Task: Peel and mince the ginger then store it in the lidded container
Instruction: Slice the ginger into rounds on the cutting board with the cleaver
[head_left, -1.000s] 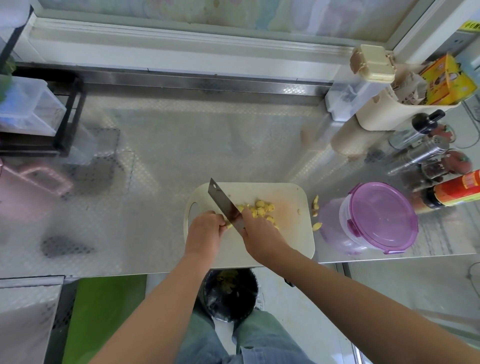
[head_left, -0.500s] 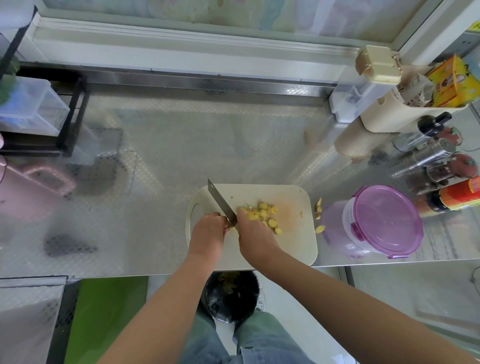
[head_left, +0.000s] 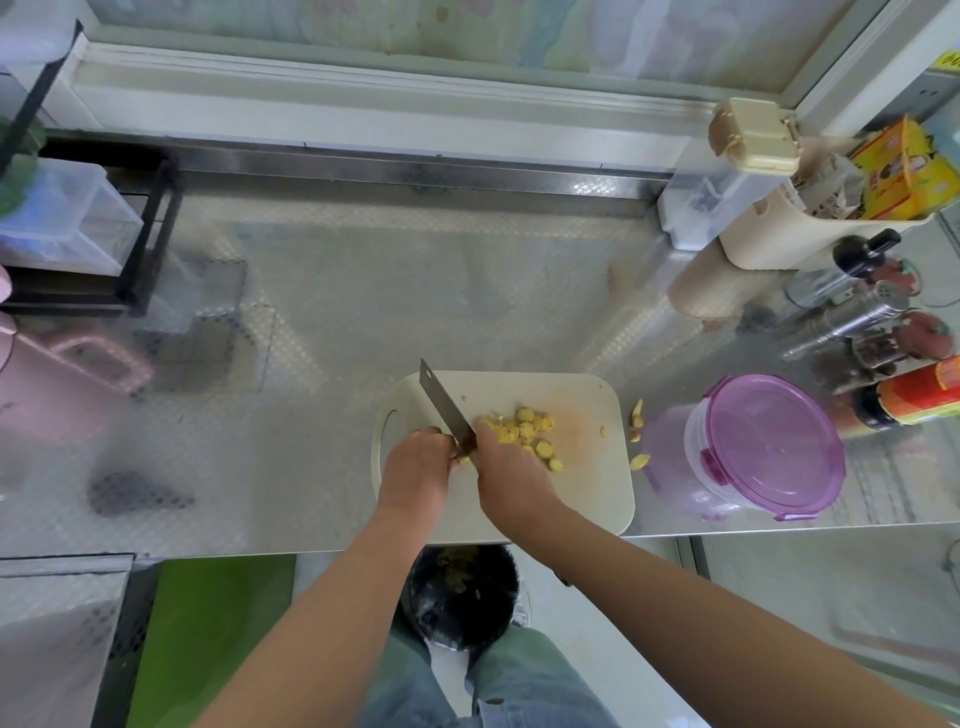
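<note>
On board, near left: right grip holds knife; left grip pins ginger w/ curled fingers, steadying it for slicing.

The right hand hides the handle of the knife, the left hand whatever it pins — the red bottle at the counter's right edge is cropped.

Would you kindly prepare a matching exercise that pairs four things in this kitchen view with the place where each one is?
Things:
1. knife
2. ginger slices
3. container
4. bin

Places:
A. on the counter, right of the board
B. below the counter's near edge
C. in the right hand
D. on the board

Pairs: 1-C, 2-D, 3-A, 4-B
</note>
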